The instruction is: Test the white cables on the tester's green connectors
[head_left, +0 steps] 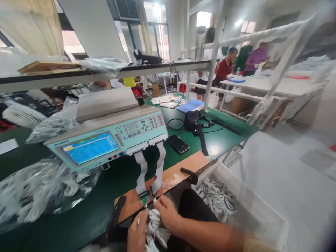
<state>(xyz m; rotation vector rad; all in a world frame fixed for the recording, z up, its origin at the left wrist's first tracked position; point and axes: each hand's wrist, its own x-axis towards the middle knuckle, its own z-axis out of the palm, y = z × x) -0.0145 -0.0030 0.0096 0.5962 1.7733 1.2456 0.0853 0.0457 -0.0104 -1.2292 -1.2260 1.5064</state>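
At 6 o'clock, low in frame: left hand and right hand both closed around a white coiled cable, coil hanging roughly up-down, free plug end pointing toward 12. Just beyond, wooden fixture board with two flat ribbon leads. At 3 o'clock, white bin of cables. At 11, tester with blue screen. At 9, bagged cables. Farther at 1, black phone.

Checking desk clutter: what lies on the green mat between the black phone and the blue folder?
In the head view, a black pouch with its strap and thin cables lies between the phone and the folder.
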